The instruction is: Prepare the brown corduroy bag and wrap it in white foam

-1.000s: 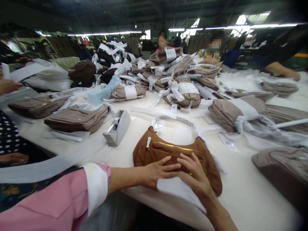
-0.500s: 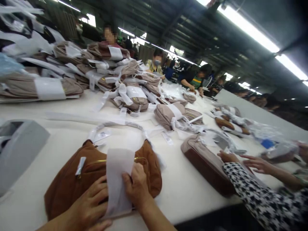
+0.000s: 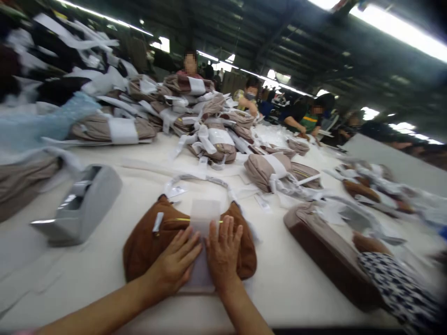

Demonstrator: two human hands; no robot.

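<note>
A brown handbag (image 3: 146,251) with a gold zip lies on the white table in front of me, its wrapped handle (image 3: 200,177) pointing away. A strip of white paper (image 3: 205,214) runs across the bag's middle. On the strip's left edge and the bag rests my left hand (image 3: 174,263), fingers stretched out. My right hand (image 3: 223,251) lies flat over the strip's right edge, fingers spread, pressing on the bag. A small white wrapped zip pull (image 3: 158,223) shows on the bag's left side.
A grey tape dispenser (image 3: 84,204) stands at the left. Beige handbags (image 3: 216,144) with paper bands are heaped behind. To the right, a co-worker's patterned sleeve (image 3: 398,279) reaches over a beige and dark brown bag (image 3: 328,251). Light blue plastic (image 3: 52,123) lies far left.
My right hand has gone from gripping the paper strip's edge to lying flat on it. My left hand has moved up along the strip. The view has swung left, showing more of the tape dispenser.
</note>
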